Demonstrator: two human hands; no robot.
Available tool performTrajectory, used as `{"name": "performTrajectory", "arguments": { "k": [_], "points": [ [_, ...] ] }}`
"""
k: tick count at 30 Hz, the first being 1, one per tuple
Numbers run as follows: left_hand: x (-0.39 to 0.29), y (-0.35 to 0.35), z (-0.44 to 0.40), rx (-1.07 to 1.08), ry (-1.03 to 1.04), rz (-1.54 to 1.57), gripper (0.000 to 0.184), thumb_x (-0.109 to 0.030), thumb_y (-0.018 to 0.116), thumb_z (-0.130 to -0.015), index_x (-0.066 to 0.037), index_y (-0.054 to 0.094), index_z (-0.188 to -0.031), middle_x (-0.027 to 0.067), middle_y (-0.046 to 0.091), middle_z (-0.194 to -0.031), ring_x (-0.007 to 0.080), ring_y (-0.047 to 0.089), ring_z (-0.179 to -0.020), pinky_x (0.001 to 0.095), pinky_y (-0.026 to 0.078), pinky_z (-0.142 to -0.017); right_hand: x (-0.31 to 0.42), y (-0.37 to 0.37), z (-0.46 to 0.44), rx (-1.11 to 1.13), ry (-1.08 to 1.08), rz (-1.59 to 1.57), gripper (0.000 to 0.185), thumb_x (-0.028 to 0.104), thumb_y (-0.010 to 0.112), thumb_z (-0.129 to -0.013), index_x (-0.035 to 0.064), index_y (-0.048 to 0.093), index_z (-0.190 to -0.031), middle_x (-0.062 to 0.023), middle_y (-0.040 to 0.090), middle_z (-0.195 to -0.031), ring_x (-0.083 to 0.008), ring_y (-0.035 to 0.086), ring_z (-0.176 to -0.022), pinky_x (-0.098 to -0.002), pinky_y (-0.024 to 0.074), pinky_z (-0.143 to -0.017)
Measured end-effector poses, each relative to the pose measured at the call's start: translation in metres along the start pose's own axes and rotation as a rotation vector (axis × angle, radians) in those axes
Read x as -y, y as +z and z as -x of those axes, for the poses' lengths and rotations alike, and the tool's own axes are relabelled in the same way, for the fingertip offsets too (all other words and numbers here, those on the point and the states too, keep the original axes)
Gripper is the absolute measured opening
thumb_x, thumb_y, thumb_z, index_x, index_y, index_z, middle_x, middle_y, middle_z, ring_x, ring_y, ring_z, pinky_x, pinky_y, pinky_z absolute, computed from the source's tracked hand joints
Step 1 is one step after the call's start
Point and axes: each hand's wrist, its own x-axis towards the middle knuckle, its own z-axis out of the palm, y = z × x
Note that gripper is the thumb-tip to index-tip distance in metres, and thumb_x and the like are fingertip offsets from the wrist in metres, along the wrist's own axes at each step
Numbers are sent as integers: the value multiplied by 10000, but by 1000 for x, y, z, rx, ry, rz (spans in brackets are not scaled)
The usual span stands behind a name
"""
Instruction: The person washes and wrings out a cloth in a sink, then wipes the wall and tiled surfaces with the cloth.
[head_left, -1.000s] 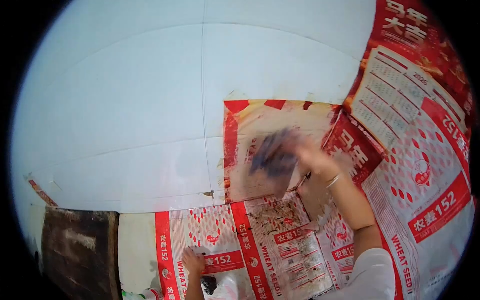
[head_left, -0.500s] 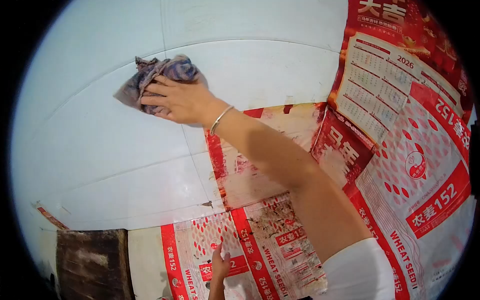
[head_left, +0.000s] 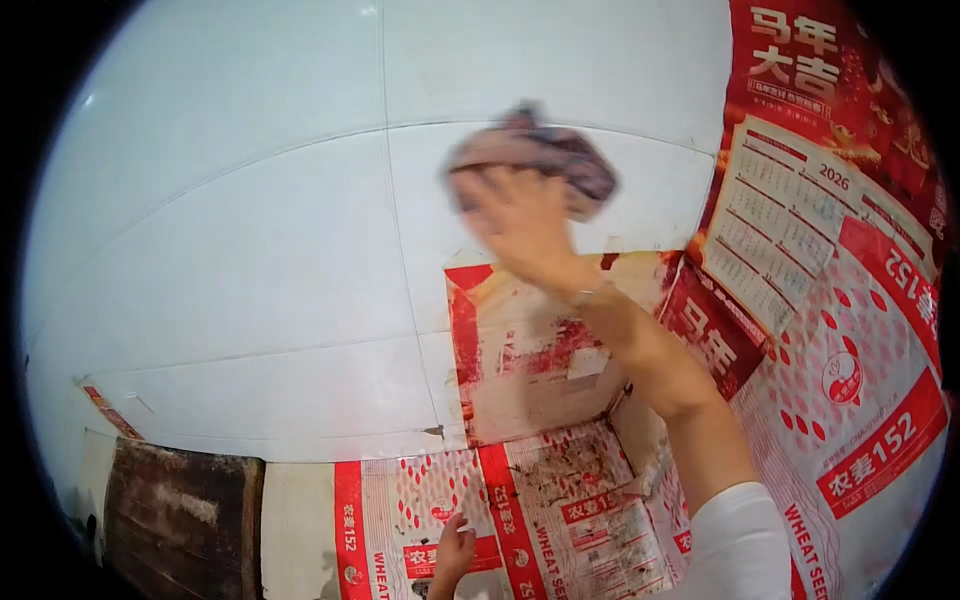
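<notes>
A crumpled dark purple-and-grey cloth (head_left: 575, 165) lies against the white tiled wall (head_left: 270, 260), blurred by motion. My right hand (head_left: 520, 220) presses on it with the palm toward the wall and the fingers over its near side. A bracelet circles that wrist. Low in the view, my left hand (head_left: 457, 548) is held up with its fingers partly stretched and nothing visible in them. Behind it is a red-and-white wheat seed sack (head_left: 430, 480).
A red 2026 calendar poster (head_left: 790, 220) hangs on the right, with another wheat seed sack (head_left: 860, 420) below it. A stained, torn poster (head_left: 530, 400) covers the wall under my right arm. At lower left stands a dark wooden board (head_left: 185, 520).
My right hand and the cloth have moved right across the wall, closer to the calendar. The camera view has shifted slightly. My left hand stays low, a little lower in view.
</notes>
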Motion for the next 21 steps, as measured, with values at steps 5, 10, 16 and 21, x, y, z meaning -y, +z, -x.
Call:
{"name": "performTrajectory", "arguments": {
  "k": [5, 10, 16, 21],
  "points": [
    [-44, 12, -13, 114, 58, 71, 445, -147, 558, -916, 27, 424, -1302, 186, 584, -1180, 188, 634, -879, 304, 507, -751, 44, 14, -119, -118, -333, -56, 216, 350, 529, -846, 198, 682, -855, -35, 660, -933, -237, 540, -1020, -518, 290, -951],
    [-32, -8, -8, 102, 1, 90, 450, -171, 544, -939, -26, 398, -1340, 133, 548, -1252, 199, 630, -961, 289, 529, -665, -85, -9, -129, -537, 44, 123, 433, 459, 521, -837, 95, 716, -968, -145, 644, -1090, -345, 521, -1095, -532, 318, -939],
    [46, -37, -13, -13, 107, 109, 409, -199, 543, -933, -58, 455, -1307, 152, 590, -1192, 261, 619, -995, 351, 507, -804, -182, -33, -84, -592, 808, 158, 651, 549, 354, -926, 141, 337, -1432, -132, 407, -1427, -314, 285, -1358, -615, 172, -1041],
    [-67, -30, -25, -115, 263, -114, 324, -155, 524, -939, -31, 515, -1237, 160, 633, -1085, 274, 617, -979, 342, 484, -842, -23, -6, -144, -444, 77, 163, 387, 273, 578, -827, 190, 578, -1205, -60, 558, -1202, -288, 459, -1169, -593, 294, -947]
  ]
}}
